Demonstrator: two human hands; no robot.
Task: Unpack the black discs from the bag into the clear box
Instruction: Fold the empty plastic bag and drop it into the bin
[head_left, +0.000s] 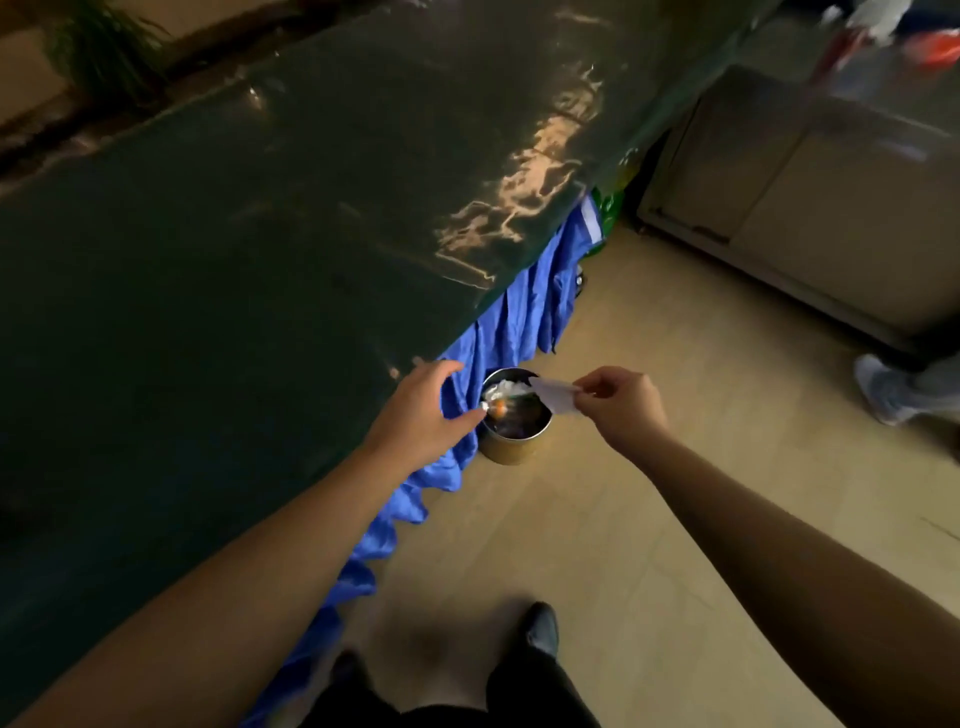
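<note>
My right hand (623, 405) pinches a small pale scrap, likely a piece of clear bag (556, 397), over a round metal bin (511, 447) standing on the floor. My left hand (421, 410) hangs beside the bin at the table's corner, fingers apart and holding nothing. The bin holds white crumpled waste and something orange. No black discs and no clear box are in view.
A long table (260, 234) under a dark green glossy cover with a blue pleated skirt (498, 332) fills the left. A beige cabinet (810, 208) stands at the right. Another person's shoe (883, 389) is by the right edge. My own feet show at the bottom.
</note>
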